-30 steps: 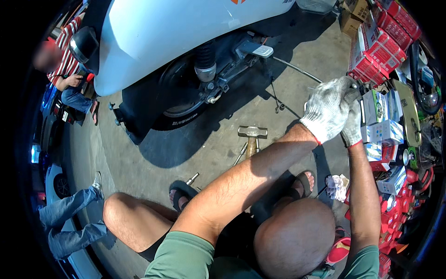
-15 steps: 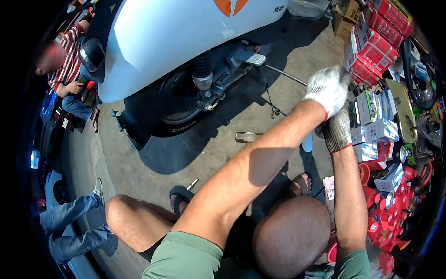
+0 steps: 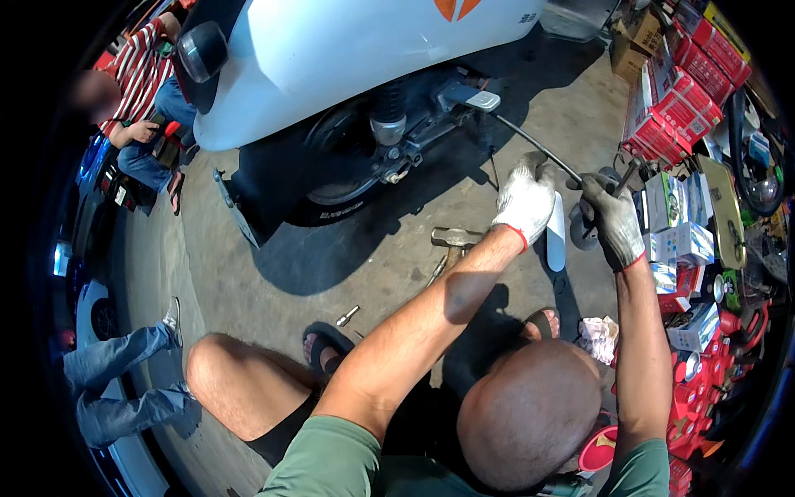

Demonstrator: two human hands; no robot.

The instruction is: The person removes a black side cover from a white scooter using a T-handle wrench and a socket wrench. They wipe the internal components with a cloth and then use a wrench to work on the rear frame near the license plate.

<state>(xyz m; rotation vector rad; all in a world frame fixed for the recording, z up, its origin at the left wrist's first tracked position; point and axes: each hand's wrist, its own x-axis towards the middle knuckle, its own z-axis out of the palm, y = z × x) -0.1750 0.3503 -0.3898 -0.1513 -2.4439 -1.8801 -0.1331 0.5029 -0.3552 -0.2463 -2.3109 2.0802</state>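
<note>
My left hand [image 3: 527, 199], in a white knit glove with a red cuff, is just under a long metal bar [image 3: 538, 146]. Its fingers are curled, and what they hold, if anything, is hidden. My right hand [image 3: 614, 217], in a dirt-greyed glove, is closed round the bar's near end, where a dark metal piece [image 3: 631, 172] sticks out past the fingers. The bar's far end reaches under the white scooter [image 3: 364, 74], beside its silver footrest [image 3: 476, 98]. A hammer [image 3: 455, 238] lies on the ground beyond my left forearm.
A socket [image 3: 348, 316] lies near my foot. A blue-grey flat strip [image 3: 556, 236] is between my hands. Red-wrapped boxes [image 3: 675, 108], small cartons [image 3: 687, 240] and red containers [image 3: 696, 398] crowd the right. Another person in stripes [image 3: 149, 74] crouches at the left; jeans legs [image 3: 124, 389] show below.
My left hand has come down and left, away from my right hand. The bar now shows more fully, with my right hand at its end. The view has shifted slightly.
</note>
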